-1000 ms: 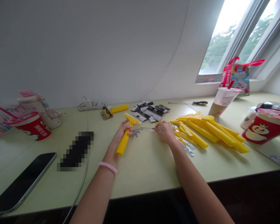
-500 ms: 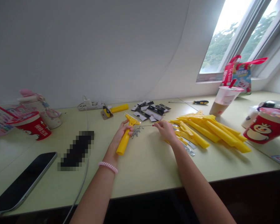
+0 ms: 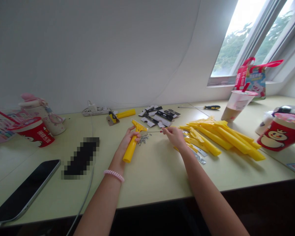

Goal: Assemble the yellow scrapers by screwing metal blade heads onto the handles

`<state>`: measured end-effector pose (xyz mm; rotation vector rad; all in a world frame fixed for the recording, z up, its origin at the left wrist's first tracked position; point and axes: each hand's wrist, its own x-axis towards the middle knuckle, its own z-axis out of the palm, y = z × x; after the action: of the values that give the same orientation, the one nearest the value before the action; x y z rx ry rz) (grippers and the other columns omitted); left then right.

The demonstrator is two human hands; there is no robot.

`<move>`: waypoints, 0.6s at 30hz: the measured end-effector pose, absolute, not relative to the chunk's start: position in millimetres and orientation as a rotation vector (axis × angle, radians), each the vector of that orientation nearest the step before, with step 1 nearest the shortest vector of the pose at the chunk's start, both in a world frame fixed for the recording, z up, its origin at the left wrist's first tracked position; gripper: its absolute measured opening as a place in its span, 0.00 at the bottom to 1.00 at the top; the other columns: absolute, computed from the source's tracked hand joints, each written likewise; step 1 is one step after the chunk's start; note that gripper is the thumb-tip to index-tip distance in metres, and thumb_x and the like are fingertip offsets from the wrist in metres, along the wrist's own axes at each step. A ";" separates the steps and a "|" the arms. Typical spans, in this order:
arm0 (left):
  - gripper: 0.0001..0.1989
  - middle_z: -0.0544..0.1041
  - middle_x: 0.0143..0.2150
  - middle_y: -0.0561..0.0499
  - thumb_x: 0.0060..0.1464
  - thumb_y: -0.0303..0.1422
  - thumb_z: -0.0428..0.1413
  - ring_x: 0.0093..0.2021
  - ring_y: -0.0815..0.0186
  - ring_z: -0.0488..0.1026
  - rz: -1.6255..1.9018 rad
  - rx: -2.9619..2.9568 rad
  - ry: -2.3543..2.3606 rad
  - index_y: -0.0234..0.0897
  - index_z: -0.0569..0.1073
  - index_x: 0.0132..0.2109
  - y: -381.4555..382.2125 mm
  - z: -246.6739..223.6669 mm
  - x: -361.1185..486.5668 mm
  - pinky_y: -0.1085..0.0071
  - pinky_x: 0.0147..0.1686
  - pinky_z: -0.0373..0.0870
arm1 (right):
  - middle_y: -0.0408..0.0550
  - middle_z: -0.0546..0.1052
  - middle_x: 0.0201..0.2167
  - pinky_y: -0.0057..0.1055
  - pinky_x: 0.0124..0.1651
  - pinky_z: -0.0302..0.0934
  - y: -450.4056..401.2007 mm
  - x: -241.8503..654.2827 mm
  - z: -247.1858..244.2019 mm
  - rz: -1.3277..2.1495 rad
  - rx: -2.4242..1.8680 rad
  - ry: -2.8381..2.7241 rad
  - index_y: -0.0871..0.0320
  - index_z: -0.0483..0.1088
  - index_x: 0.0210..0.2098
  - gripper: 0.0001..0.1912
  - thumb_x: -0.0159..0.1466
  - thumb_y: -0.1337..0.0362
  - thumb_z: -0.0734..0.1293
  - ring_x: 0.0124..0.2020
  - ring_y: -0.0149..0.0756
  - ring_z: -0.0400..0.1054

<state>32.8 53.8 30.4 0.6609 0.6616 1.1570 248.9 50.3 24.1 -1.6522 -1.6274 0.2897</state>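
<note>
Left hand [image 3: 129,139] grips a smooth yellow plastic scraper [image 3: 131,147]; right hand [image 3: 173,136] pinches a thin rod [image 3: 154,132] (metallic, straight).

Pale desk [image 3: 152,177]: screws [image 3: 144,139] mid-desk, phone [image 3: 26,190] at near left corner, screwdriver [image 3: 199,107] toward far edge.
</note>
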 end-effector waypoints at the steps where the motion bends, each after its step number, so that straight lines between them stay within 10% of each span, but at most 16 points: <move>1: 0.22 0.66 0.35 0.50 0.41 0.17 0.52 0.21 0.79 0.63 1.159 0.660 0.663 0.41 0.59 0.44 53.5 30.6 32.8 0.86 0.16 0.56 | 0.46 0.70 0.17 0.26 0.25 0.49 50.3 248.8 24.4 0.279 -1.652 -1.621 0.60 0.73 0.21 0.23 0.57 0.49 0.58 0.22 0.32 0.62; 18: 0.24 0.66 0.35 0.49 0.42 0.17 0.52 0.21 0.80 0.64 1.144 0.655 0.649 0.41 0.59 0.46 51.9 31.7 33.1 0.86 0.16 0.56 | 0.45 0.69 0.16 0.27 0.26 0.52 48.6 250.5 29.8 0.294 -1.505 -1.474 0.60 0.73 0.23 0.24 0.54 0.45 0.60 0.22 0.32 0.62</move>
<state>33.1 51.9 31.7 0.6548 0.6492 1.1444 250.5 48.6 29.8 -1.5046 -1.4744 0.2937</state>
